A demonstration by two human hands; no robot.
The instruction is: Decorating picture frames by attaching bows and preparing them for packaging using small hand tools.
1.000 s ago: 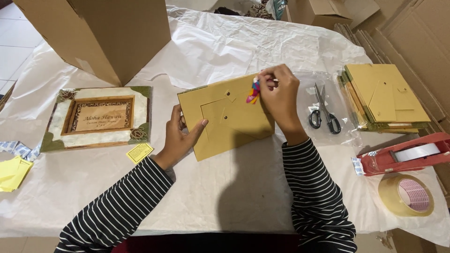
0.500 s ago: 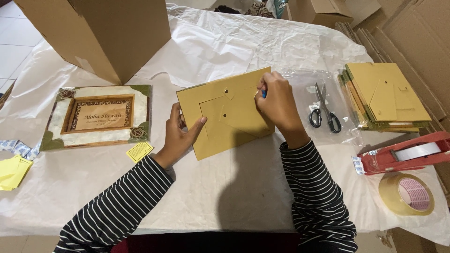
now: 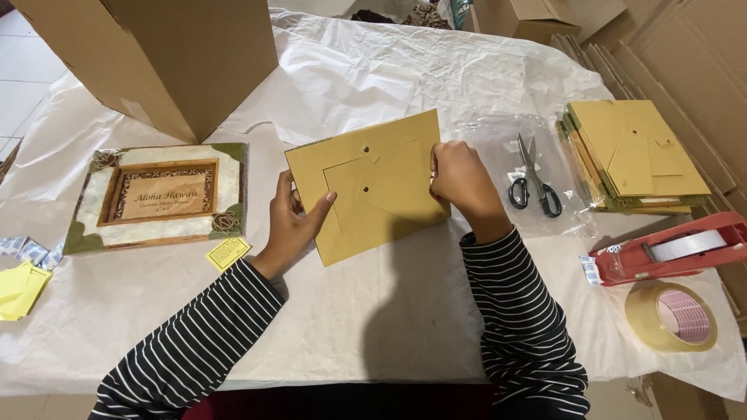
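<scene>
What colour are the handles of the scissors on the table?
Black; the scissors lie on clear plastic, seen clearly in the head view.
</scene>
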